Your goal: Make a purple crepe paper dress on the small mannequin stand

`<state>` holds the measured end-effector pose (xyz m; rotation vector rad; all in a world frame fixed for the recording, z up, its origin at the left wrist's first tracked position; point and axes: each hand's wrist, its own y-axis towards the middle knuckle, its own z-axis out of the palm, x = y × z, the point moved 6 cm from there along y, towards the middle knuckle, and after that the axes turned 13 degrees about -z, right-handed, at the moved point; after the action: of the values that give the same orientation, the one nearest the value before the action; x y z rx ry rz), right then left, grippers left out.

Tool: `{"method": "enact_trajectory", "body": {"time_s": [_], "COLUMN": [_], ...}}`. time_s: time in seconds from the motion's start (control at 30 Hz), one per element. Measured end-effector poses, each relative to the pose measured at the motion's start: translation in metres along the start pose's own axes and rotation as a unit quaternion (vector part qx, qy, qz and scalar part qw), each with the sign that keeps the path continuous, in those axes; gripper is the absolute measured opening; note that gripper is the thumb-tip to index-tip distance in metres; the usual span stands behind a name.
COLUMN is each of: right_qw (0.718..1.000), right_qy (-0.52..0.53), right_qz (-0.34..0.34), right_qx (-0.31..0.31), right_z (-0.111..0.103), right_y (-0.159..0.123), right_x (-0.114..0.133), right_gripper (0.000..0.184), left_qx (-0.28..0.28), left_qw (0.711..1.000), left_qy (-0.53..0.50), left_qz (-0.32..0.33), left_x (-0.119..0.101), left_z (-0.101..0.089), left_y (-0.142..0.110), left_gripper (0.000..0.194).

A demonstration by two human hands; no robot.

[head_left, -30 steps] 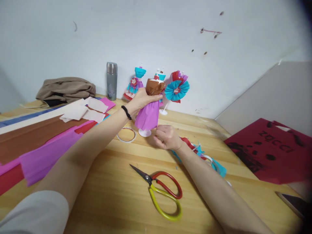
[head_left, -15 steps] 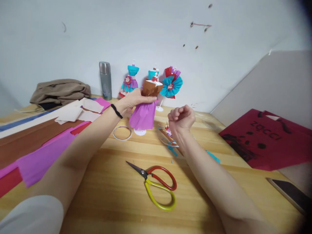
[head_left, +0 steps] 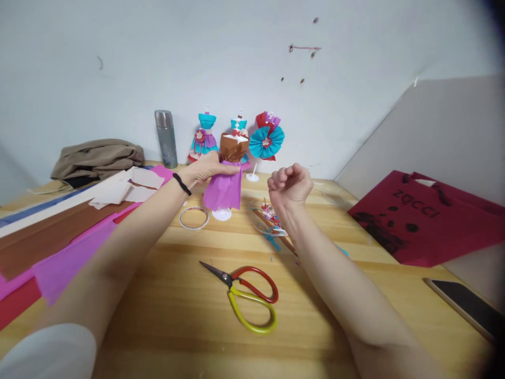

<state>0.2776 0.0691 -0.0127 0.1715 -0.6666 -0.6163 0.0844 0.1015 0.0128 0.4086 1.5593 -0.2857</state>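
Purple paper skirts (head_left: 221,192) a small dress form (head_left: 229,180) with a brown bodice (head_left: 233,149), standing upright before the other dressed figures (head_left: 266,141). The person's left hand (head_left: 210,167) clasps it at the waist. The right hand (head_left: 290,187) hangs apart from it, near some scraps (head_left: 270,221), fingers curled inward; whether they pinch anything cannot be told from this angle. Too firm a clasp could crease the bodice or pull the skirt loose. A low sweep of the right forearm could scatter the scraps or knock the scissors (head_left: 248,296) across the table (head_left: 165,321).
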Motion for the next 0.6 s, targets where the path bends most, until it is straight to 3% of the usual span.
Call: {"method": "enact_trajectory", "body": {"time_s": [0.17,0.37,0.5,0.6], "right_qw": [1.000,0.996,0.977,0.937], "right_qy": [0.003,-0.026,-0.038,-0.092], "right_qz": [-0.004,-0.035,-0.103,-0.137], "right_qx": [0.026,0.076,0.181,0.307], "right_z": [0.012,0.025,0.041,0.059], "right_y": [-0.007,-0.016,-0.032,-0.054], "right_x": [0.007,0.018,0.029,0.035], "right_gripper": [0.037,0.038,0.032,0.032], "left_qx": [0.010,-0.050,-0.155,-0.185], "left_qw": [0.999,0.995,0.981,0.969], "left_qy": [0.036,0.082,0.081,0.110], "left_qz": [0.002,-0.030,-0.080,-0.124], "left_x": [-0.002,0.003,0.012,0.023], "left_z": [-0.002,-0.023,-0.045,-0.049], "left_y": [-0.009,-0.029,-0.046,-0.065], "left_gripper": [0.036,0.039,0.032,0.031]}}
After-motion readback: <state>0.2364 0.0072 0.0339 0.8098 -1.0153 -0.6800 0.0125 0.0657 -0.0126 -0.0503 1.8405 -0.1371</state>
